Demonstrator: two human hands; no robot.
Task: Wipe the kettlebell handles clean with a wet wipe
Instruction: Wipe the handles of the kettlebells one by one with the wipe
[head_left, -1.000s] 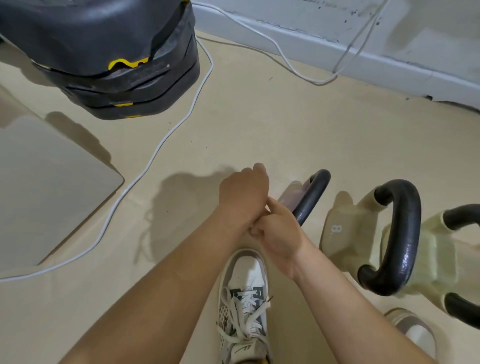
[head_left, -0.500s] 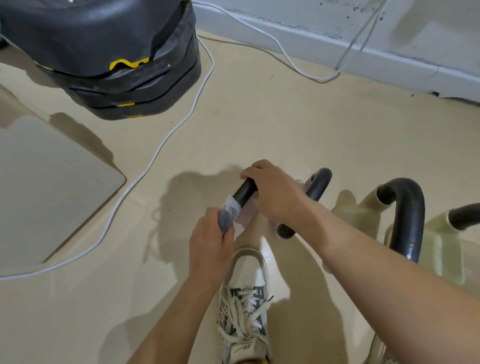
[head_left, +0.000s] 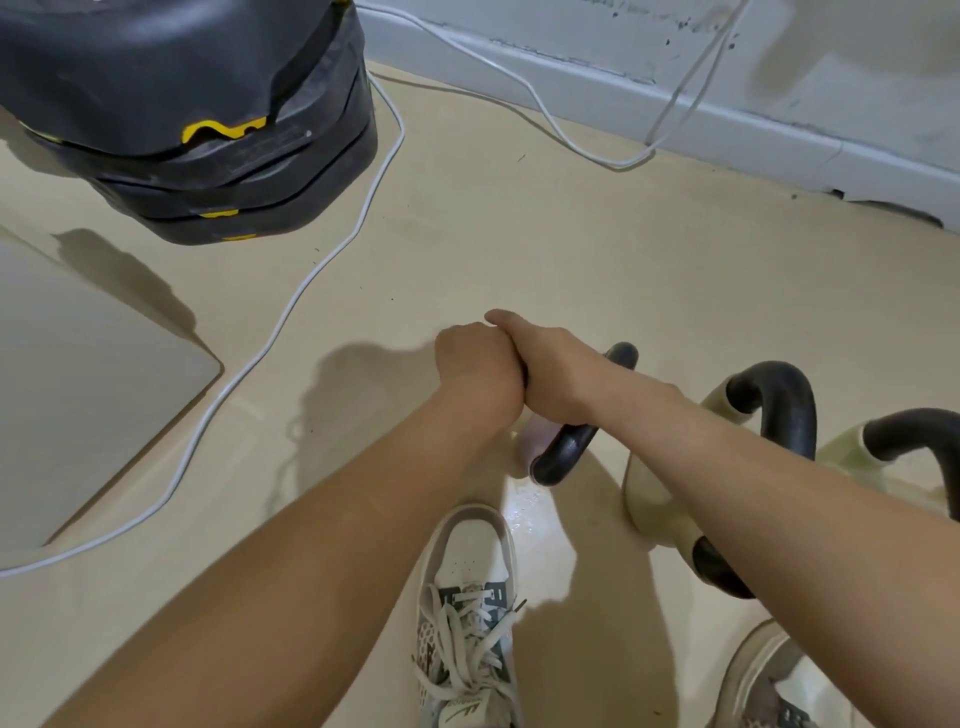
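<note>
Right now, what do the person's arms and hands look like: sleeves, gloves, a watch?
Both forearms are bare to the frame edge; no sleeve shows. The left hand and right hand wear no gloves, and neither wrist carries a watch or band.

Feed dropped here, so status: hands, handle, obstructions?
Left hand, right hand both gripping handle. Wipe out of sight. Cable apart, left of hands.

At frame centre, the left hand (head_left: 477, 370) and right hand (head_left: 558, 375) touch, both curled over a black kettlebell handle (head_left: 567, 448).
</note>
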